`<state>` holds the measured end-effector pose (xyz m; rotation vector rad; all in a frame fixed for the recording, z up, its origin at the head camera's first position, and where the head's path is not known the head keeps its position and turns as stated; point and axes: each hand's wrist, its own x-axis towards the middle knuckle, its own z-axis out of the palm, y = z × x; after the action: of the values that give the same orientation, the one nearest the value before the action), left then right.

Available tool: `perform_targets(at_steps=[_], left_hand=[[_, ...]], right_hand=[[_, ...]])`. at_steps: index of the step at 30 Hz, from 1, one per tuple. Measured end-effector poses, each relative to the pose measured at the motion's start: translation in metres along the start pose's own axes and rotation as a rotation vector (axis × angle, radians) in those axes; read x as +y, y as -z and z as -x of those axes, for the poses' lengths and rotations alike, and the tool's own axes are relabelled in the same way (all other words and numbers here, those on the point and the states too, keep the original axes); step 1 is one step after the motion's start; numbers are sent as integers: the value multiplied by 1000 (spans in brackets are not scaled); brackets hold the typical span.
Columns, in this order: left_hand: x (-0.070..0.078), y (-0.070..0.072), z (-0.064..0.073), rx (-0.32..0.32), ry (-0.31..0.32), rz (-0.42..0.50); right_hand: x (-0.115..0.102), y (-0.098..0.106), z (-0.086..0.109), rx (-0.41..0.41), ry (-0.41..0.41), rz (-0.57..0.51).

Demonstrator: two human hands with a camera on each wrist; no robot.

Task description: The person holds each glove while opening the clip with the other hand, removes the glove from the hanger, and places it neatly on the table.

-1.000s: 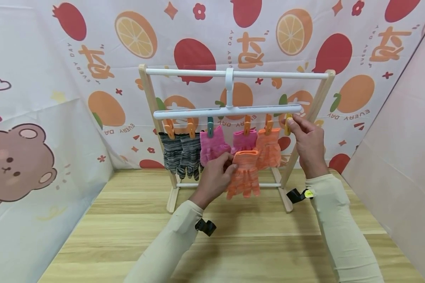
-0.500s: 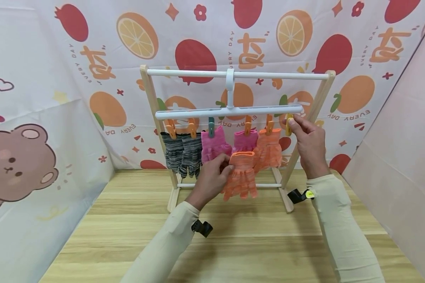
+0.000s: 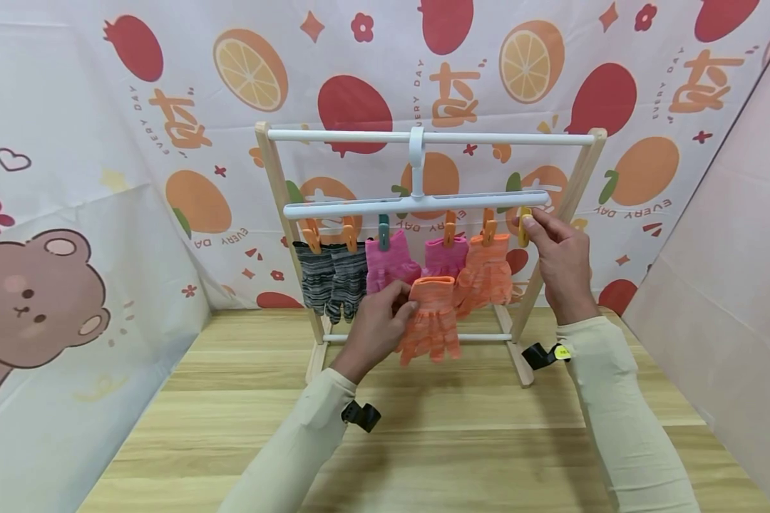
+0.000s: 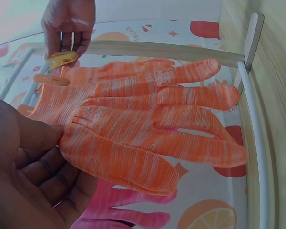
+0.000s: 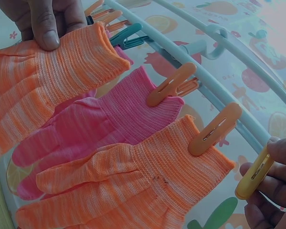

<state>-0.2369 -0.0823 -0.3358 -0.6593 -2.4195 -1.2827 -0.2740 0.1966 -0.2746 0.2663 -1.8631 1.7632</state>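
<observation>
My left hand (image 3: 380, 322) pinches a loose orange knit glove (image 3: 431, 317) by its side near the cuff, fingers dangling down. At the hanger's right end, my right hand (image 3: 560, 260) pinches a yellow clothespin (image 3: 524, 227). The right wrist view shows that yellow clip beside an orange glove (image 5: 157, 167), which hangs from an orange clothespin (image 5: 215, 129). Left of it hang pink gloves (image 3: 390, 262), one under a teal clothespin (image 3: 383, 232), and grey-black striped gloves (image 3: 314, 274). The held glove partly covers the hanging orange and pink ones.
A white hanger (image 3: 417, 204) hooks over the white top bar (image 3: 340, 135) of a wooden-sided rack (image 3: 274, 178). The rack stands on a wood-grain table (image 3: 244, 399), with a fruit-print cloth (image 3: 475, 85) behind it. A lower white bar (image 3: 481, 337) joins its legs.
My left hand has shifted slightly left with the orange glove, uncovering more of the hanging orange glove. My right hand stays at the yellow clothespin. The view has moved slightly.
</observation>
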Motion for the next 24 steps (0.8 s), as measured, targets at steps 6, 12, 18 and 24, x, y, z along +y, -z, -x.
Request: perform_targets(at_steps=[6, 12, 18, 24], left_hand=[[-2, 2, 1, 2, 7, -9], [-3, 7, 2, 1, 27, -8], [-6, 10, 3, 15, 18, -33], [-7, 13, 4, 34, 0, -69]], right_hand=[[0, 0, 1, 1, 7, -28], [1, 0, -1, 11, 6, -24], [0, 1, -2, 9, -3, -12], [-1, 1, -1, 8, -10, 4]])
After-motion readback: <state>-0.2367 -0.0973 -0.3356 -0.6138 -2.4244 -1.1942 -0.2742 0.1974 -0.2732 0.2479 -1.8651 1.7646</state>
